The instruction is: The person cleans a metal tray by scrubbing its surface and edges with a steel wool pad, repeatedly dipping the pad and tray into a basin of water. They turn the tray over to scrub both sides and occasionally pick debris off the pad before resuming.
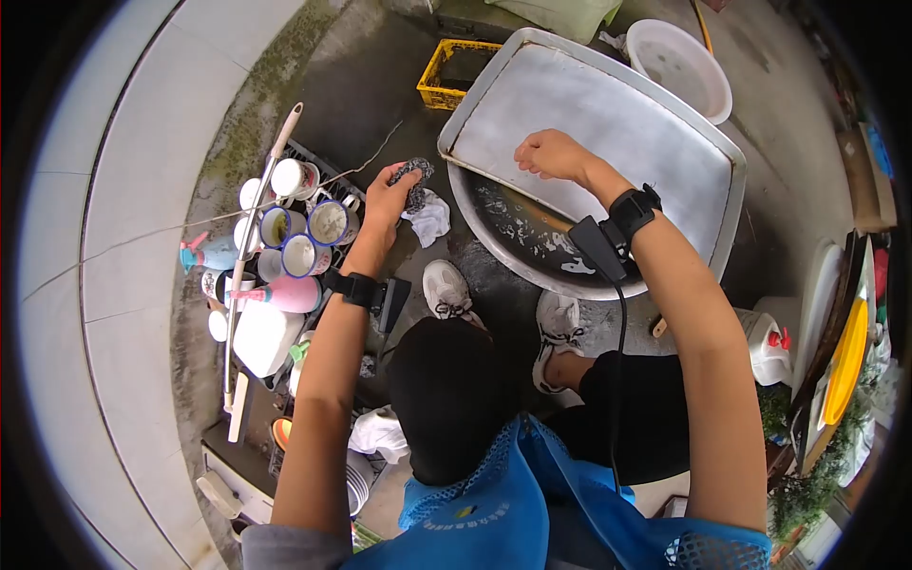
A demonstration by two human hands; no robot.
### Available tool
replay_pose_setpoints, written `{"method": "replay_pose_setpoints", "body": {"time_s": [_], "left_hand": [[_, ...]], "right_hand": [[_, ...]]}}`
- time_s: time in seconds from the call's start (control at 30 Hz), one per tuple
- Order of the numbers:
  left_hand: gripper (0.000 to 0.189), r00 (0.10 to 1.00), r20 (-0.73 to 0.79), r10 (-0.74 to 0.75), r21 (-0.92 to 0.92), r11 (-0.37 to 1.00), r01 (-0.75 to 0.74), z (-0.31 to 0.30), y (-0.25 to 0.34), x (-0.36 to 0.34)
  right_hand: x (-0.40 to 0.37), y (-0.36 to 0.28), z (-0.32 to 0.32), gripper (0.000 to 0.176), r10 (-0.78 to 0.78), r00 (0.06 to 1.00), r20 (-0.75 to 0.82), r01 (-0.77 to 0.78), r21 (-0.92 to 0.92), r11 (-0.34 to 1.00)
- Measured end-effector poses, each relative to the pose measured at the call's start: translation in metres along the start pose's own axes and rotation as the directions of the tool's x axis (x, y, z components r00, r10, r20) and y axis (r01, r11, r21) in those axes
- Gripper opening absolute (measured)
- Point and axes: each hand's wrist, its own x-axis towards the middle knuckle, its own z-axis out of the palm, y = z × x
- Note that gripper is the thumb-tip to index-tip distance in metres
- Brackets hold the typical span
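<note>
My left hand (383,201) is closed around a dark steel wool scrubber (415,182), above a crumpled white cloth (429,220) on the wet floor. Over the left part of a large metal tray (617,114), my right hand (553,156) has its fingers curled in a loose fist, with nothing showing in them. The tray lies tilted across a round metal basin (513,271), whose near part shows dark water with patches of suds. The far part of the basin is hidden under the tray.
Enamel mugs (328,222), a pink spray bottle (290,294) and a long pole (258,214) crowd the left by the wall. A yellow crate (445,95) stands beyond the tray, a white plastic basin (679,71) at far right. A black cable (622,380) hangs from my right wrist.
</note>
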Motion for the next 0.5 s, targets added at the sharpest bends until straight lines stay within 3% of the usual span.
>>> {"method": "replay_pose_setpoints", "body": {"time_s": [0.03, 0.07, 0.13, 0.37, 0.5], "left_hand": [[0.03, 0.999, 0.021, -0.027, -0.05, 0.998, 0.028, 0.003, -0.002, -0.002], [0.03, 0.999, 0.026, -0.024, -0.043, 0.999, 0.025, 0.005, -0.003, -0.002], [0.028, 0.994, 0.027, -0.11, -0.05, 0.993, 0.112, 0.011, -0.006, -0.002], [0.029, 0.987, 0.081, -0.137, -0.147, 0.978, 0.148, 0.033, -0.009, 0.004], [0.03, 0.99, 0.084, -0.115, -0.078, 0.99, 0.121, 0.046, -0.001, 0.006]], "right_hand": [[-0.002, 0.008, -0.005, 0.029, 0.075, 0.991, 0.11, -0.101, 0.248, 0.964], [-0.011, 0.007, -0.013, 0.029, 0.075, 0.992, 0.105, -0.1, 0.254, 0.962], [-0.034, 0.006, -0.034, 0.032, 0.114, 0.963, 0.246, -0.183, 0.282, 0.942], [-0.121, 0.005, -0.12, 0.036, 0.103, 0.979, 0.175, -0.176, 0.478, 0.86], [-0.165, -0.001, -0.175, 0.036, 0.13, 0.989, 0.068, -0.147, 0.444, 0.884]]}}
